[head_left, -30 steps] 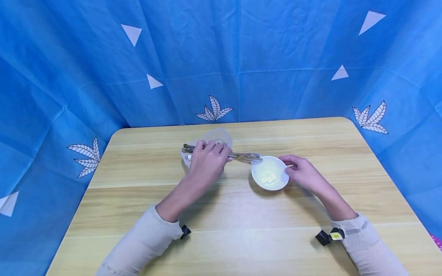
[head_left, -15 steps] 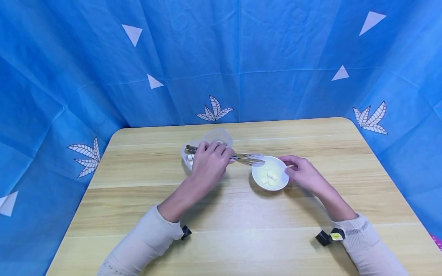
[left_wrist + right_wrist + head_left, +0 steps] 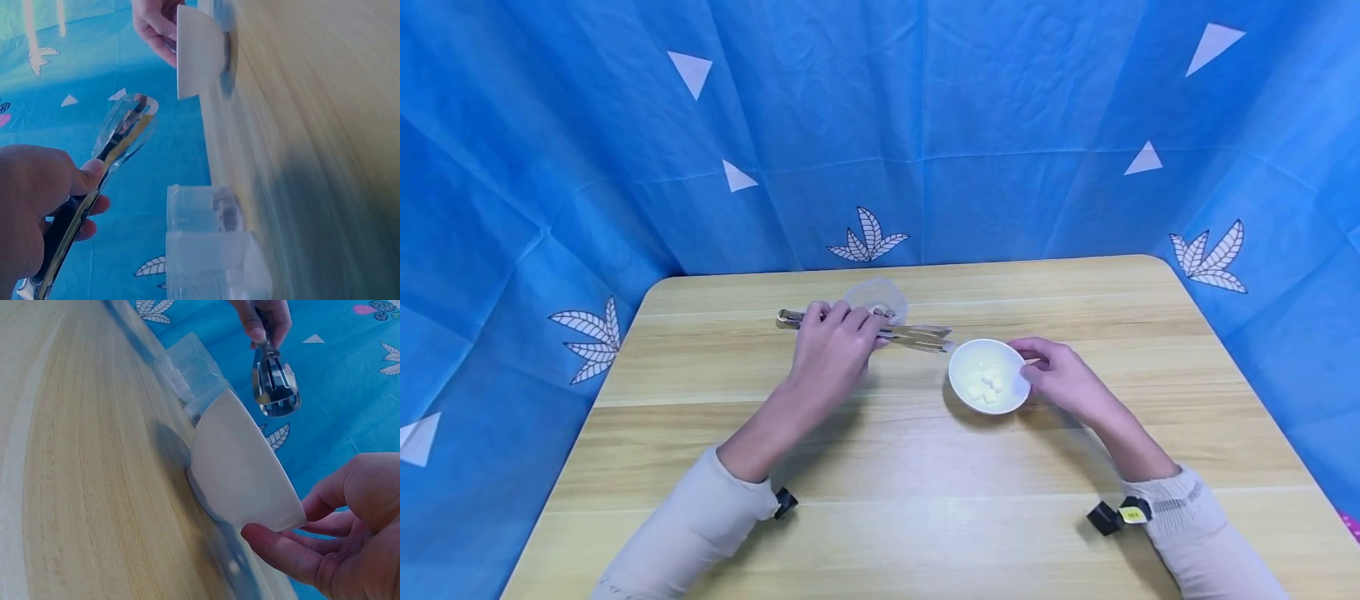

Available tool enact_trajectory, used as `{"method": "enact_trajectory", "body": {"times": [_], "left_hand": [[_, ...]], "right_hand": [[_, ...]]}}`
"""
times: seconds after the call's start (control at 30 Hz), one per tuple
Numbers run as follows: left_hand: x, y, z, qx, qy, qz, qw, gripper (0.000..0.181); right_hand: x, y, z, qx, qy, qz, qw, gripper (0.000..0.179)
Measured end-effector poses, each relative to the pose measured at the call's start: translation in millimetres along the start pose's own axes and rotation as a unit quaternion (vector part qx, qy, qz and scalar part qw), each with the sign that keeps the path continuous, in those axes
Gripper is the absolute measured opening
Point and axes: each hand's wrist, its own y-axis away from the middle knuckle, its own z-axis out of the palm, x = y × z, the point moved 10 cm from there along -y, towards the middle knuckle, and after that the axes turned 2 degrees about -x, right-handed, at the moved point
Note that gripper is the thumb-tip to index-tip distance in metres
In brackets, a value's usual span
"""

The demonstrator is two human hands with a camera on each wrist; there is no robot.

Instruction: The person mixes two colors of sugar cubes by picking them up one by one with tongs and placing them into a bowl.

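Observation:
My left hand (image 3: pixel 837 346) holds a pair of metal tongs (image 3: pixel 917 335) by their handles, above the table and left of the bowl. The tongs' slotted ends point toward the white bowl (image 3: pixel 966 387), with nothing visible between them in the right wrist view. Several small white pieces (image 3: pixel 990 390) lie in the bowl. My right hand (image 3: pixel 1060 377) grips the bowl's right side at the rim, thumb on one side and fingers on the other. A clear plastic container (image 3: pixel 215 265) stands below the left hand, mostly hidden behind it in the head view.
Another clear compartment (image 3: pixel 874 293) with small dark-looking contents shows just beyond the left hand. Light wood table (image 3: pixel 925 500) extends around everything, and a blue patterned cloth (image 3: pixel 1000 125) hangs behind its far edge.
The left hand and the tongs have moved left, away from over the bowl's rim. More white pieces show in the bowl than one second ago. The right hand stays on the bowl.

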Motion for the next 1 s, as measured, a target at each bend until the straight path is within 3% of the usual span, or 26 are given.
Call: {"method": "enact_trajectory", "body": {"times": [0.63,1.0], "left_hand": [[-46.1,12.6,-13.5,-0.005,0.001,-0.025,0.9997,0.022],[-65.5,21.1,-18.9,-0.022,-0.023,-0.018,0.9993,0.021]], "right_hand": [[0.6,0.3,0.2,-0.002,0.003,0.002,1.0,0.044],[0.7,0.6,1.1,-0.003,-0.002,0.002,1.0,0.045]]}}
